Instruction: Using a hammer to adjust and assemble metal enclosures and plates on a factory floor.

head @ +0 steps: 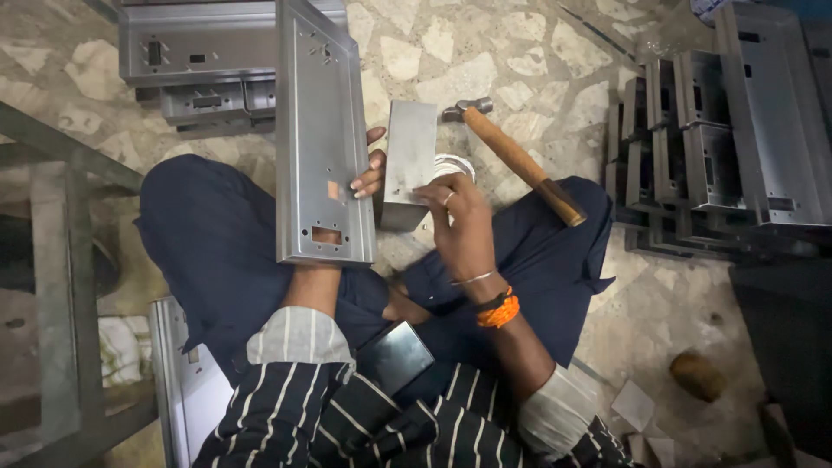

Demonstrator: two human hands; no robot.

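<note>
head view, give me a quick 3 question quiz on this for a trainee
1. True or false: the left hand holds the long punched metal panel upright at its edge.
2. Multiple choice: where does the wooden-handled hammer lie? A) in the right hand B) on the person's leg and the floor, untouched C) on the stack of metal housings
3. Fill in: the fingers of the right hand rest against the small metal ____ standing beside the panel.

Key
1. True
2. B
3. block; the hand covers its lower corner, so a full grip cannot be confirmed.
</note>
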